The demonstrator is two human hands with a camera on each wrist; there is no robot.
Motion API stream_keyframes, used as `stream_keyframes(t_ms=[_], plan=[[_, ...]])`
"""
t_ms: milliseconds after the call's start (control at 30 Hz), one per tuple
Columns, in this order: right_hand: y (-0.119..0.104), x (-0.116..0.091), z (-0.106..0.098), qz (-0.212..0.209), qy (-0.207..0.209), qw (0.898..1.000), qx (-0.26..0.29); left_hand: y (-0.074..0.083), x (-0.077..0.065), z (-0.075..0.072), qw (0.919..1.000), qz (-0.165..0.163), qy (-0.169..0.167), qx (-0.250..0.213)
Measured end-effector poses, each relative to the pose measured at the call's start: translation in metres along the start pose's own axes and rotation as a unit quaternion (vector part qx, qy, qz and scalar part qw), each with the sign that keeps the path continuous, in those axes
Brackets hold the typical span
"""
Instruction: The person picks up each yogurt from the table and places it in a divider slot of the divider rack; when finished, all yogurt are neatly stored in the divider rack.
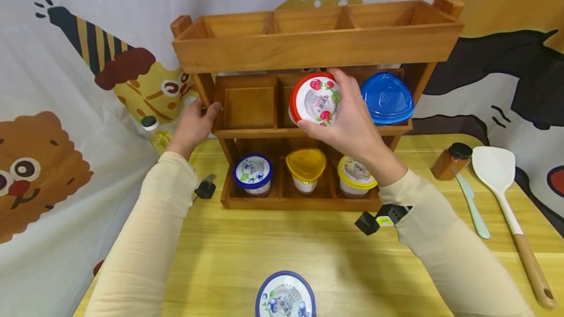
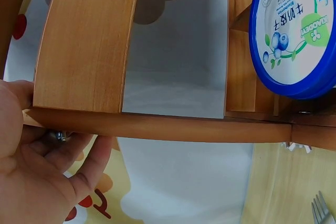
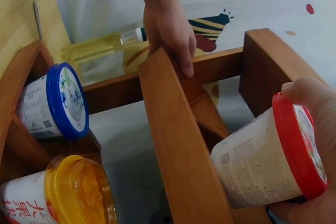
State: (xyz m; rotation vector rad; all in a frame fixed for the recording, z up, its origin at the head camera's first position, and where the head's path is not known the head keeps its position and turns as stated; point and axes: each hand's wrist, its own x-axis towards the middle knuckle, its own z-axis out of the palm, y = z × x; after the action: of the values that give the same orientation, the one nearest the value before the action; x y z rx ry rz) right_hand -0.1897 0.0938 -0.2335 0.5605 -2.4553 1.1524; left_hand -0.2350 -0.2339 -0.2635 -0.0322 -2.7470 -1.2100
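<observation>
My right hand [image 1: 354,119] grips a white tub with a red strawberry-print lid [image 1: 314,99], tilted in front of the middle compartment of the wooden shelf's [image 1: 308,50] middle tier. In the right wrist view the thumb lies over the lid's rim. My left hand [image 1: 194,124] holds the shelf's left side, thumb and fingers on either side of the wood. Right of the held tub sits a tub with a blue triangular lid [image 1: 387,99]. On the bottom tier are a blue-lidded blueberry tub [image 1: 253,172], a yellow triangular-lidded tub [image 1: 306,165] and a yellow round-lidded tub [image 1: 356,175].
Another blueberry-print tub [image 1: 286,297] stands at the table's front. To the right lie a brown jar [image 1: 451,161], a pale green knife [image 1: 473,204] and a white spatula [image 1: 497,172]. An oil bottle [image 1: 157,136] and a fork [image 2: 321,209] are on the left.
</observation>
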Motion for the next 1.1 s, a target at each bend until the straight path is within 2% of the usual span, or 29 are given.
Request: stream_keyframes(t_ms=[233, 500, 700, 833, 1100], plan=[[0.004, 0.009, 0.009, 0.014, 0.005, 1.0, -0.005, 0.001, -0.001, 0.0, 1.0, 0.003, -0.001, 0.005], [0.006, 0.018, 0.022, -0.001, -0.001, 1.0, -0.006, 0.001, -0.001, 0.0, 1.0, -0.003, -0.005, 0.005], [0.008, 0.023, 0.028, 0.018, -0.017, 1.0, -0.017, 0.0, -0.001, 0.001, 0.9999, -0.004, 0.0, 0.014], [0.008, 0.026, 0.03, 0.032, -0.027, 0.999, -0.024, 0.001, -0.001, 0.001, 1.0, -0.006, -0.005, 0.002], [0.003, 0.031, 0.032, 0.036, -0.051, 0.997, -0.049, 0.0, 0.0, 0.001, 1.0, -0.006, -0.003, -0.004]])
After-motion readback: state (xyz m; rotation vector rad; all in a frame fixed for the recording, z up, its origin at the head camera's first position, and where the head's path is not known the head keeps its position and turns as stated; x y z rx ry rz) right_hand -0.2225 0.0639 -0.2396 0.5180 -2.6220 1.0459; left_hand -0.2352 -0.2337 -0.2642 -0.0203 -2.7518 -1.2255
